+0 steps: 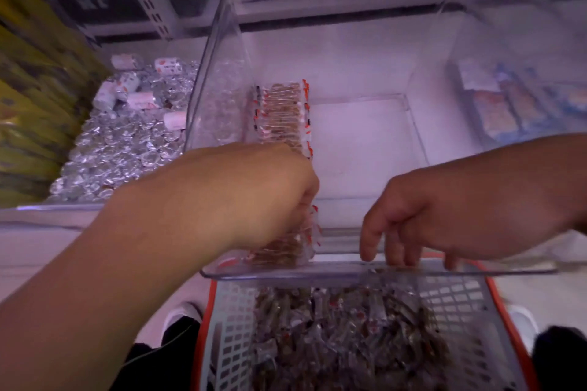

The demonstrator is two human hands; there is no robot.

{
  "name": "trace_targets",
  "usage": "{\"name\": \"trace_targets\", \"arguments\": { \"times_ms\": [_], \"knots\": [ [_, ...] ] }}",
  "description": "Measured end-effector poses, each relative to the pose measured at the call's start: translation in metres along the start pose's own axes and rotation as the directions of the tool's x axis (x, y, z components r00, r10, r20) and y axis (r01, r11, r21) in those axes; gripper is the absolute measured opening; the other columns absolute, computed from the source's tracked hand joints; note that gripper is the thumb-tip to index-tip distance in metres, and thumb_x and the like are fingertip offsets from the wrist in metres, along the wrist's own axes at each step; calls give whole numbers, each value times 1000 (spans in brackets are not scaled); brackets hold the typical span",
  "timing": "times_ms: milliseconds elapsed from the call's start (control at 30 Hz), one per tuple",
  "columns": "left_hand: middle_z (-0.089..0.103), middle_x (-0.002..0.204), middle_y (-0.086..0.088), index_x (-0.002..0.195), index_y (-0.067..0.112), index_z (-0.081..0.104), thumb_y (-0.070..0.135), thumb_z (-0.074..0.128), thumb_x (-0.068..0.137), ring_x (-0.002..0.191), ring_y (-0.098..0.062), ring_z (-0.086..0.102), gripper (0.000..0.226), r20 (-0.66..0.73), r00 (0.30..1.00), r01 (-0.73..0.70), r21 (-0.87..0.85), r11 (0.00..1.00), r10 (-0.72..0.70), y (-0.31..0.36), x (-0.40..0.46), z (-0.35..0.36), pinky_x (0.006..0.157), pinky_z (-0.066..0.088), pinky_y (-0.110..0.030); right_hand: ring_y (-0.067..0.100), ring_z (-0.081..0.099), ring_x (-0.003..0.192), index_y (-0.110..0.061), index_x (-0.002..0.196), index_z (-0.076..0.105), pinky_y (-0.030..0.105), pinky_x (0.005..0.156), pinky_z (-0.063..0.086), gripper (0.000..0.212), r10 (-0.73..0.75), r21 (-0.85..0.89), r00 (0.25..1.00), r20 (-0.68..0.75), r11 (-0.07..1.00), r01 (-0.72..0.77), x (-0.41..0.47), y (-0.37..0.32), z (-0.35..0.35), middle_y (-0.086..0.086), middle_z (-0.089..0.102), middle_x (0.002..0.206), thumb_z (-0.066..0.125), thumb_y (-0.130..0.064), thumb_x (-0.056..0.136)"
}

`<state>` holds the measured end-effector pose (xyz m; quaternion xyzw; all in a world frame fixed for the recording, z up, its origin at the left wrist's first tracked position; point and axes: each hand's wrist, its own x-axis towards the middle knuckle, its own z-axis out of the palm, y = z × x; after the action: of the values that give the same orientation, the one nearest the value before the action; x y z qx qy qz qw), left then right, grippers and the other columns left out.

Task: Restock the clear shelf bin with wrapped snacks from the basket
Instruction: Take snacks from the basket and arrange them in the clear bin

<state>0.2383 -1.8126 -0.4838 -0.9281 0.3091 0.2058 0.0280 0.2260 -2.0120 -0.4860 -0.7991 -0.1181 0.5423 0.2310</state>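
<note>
Light was dim and flat, with a violet-pink cast over all pale surfaces. No single source was identifiable; shadows were soft and weak. The clear shelf bin (365,136) served as reference. Specular glints showed on its front lip and left wall. Left of the bin, foil-wrapped sweets (127,143) sparkled with small highlights. Far left of the bin, yellow packets (28,89) were smeared by motion blur. Right of the bin, pale packs (514,105) were soft and hazy. Shelf uprights above the bin bowed from wide-angle distortion. Fine detail was soft throughout.
</note>
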Motion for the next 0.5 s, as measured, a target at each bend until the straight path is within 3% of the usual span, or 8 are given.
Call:
{"name": "trace_targets", "arguments": {
  "times_ms": [100, 233, 400, 500],
  "knots": [
    [53, 74, 9, 81, 28, 56, 43, 59, 90, 77, -20, 58, 17, -12, 1000, -5, 3, 1000, 5, 0, -3, 0, 72, 52, -33, 21, 61, 86, -9, 104, 69, 51, 79, 56, 29, -9, -95, 1000, -13, 995, 7, -8, -3, 2, 14, 67, 95, 43, 2, 97],
    [47, 66, 10, 66, 29, 47, 42, 58, 94, 74, -20, 52, 34, -28, 997, -67, -59, 996, 65, 7, -9, -1, 70, 46, -31, 23, 61, 86, -10, 99, 68, 49, 86, 55, 16, -68, -13, 998, -9, 998, 68, -18, -5, 3, 8, 65, 91, 53, -6, 98],
    [60, 70, 6, 82, 19, 67, 38, 60, 95, 71, -20, 57, 24, -94, 991, -108, -90, 990, 99, 8, -17, -2, 73, 52, -39, 23, 61, 80, -10, 101, 67, 33, 69, 52, 15, -34, -5, 998, -46, 999, 34, -20, -11, 6, 11, 68, 87, 57, -2, 93],
    [62, 81, 1, 85, 24, 65, 39, 58, 94, 81, -26, 61, 19, -279, 957, -83, -5, 997, 78, 8, -22, -4, 73, 52, -37, 18, 62, 72, -6, 101, 70, 30, 60, 55, 21, -10, -46, 955, -296, 999, -4, -15, -16, 8, 13, 71, 87, 51, -5, 93]
  ]
}}
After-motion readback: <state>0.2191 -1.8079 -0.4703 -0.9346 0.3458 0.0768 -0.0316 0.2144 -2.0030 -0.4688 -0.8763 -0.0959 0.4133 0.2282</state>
